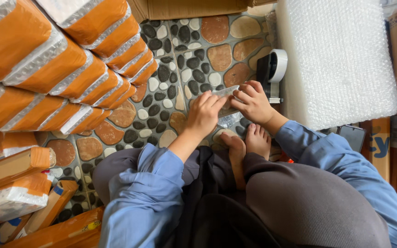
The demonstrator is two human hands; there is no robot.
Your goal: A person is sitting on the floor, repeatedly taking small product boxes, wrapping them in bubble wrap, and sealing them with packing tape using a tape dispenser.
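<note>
Hands meet over the floor just ahead of the crossed bare feet (246, 142). Left hand (204, 114) and right hand (252, 102) both pinch a small clear plastic-wrapped piece (226, 92), fingers closed narrow on its two ends, so it hangs stretched between them, off the ground. Looks like a two-point grip to keep the film flat and taut; can't tell exactly what's inside the wrap, too small and glossy.

More crinkled clear film (229, 120) lies under the hands, touching the toes, probably kept there as the working spot.

Tape dispenser (273, 73), black body with white roll, stands just beyond the right hand, against the edge of the bubble wrap roll (338, 64). Placement reads as deliberate: both consumables within a short reach of the right side, no need to shift from sitting.

Dark phone (353, 136) lies beside the right sleeve, near the bubble wrap, out of the work area.

Left side: stacked parcels (65, 69), orange wrapped with bubble film, leaning in rows like finished stock piled clear of the hands. More orange and brown packets (19, 183) lie loose near the left knee. Cardboard box (194, 8) at the far edge. Pebble-pattern floor tile (171, 59) between it all.
</note>
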